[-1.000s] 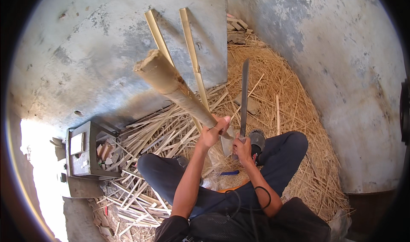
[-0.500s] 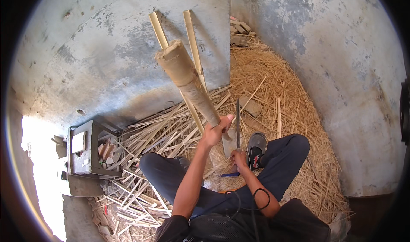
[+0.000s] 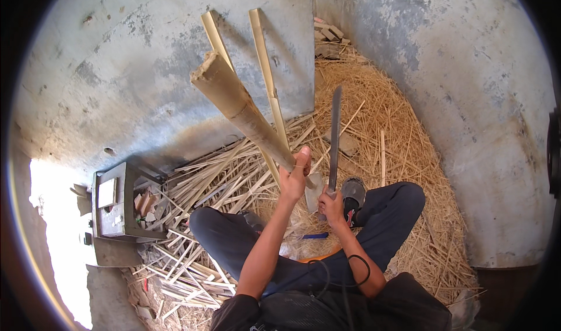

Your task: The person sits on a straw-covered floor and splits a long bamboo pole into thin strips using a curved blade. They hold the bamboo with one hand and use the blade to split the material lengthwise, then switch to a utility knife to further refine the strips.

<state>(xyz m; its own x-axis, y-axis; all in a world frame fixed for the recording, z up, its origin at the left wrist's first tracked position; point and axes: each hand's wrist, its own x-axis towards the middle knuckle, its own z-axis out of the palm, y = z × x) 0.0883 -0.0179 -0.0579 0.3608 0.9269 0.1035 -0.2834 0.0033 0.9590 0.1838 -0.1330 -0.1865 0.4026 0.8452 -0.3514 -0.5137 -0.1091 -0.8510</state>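
The left hand [image 3: 294, 178] is wrapped tight round the lower part of a thick, pale tan bamboo culm section [image 3: 242, 112], thumb up along it; the right hand [image 3: 332, 205] is closed on the handle of a long, dark, narrow steel machete [image 3: 334, 138], whose blade stands nearly upright just beside the bamboo without touching it. The person sits on the ground with knees apart in dark trousers, and the bamboo rises from between the legs; its foot seems to rest near a grey shoe [image 3: 352, 192], though the exact contact is hidden behind the hand.

The step in hand looks like splitting or trimming the culm: the piece is steadied and the blade raised, no cut visible at this instant. The next move would call for the blade edge to be brought against the bamboo clear of the left fingers, with the culm held firm so it does not twist.

The culm's long axis runs from the lap up and to the left, tilted away from the person; its ragged, hollow upper end points toward the grey plastered wall [image 3: 146, 85]. 2 thin split bamboo slats [image 3: 262, 56] lean against that wall behind it; a heap of pale split strips [image 3: 193, 185] lies to the left, yellow straw litter [image 3: 397, 138] to the right.
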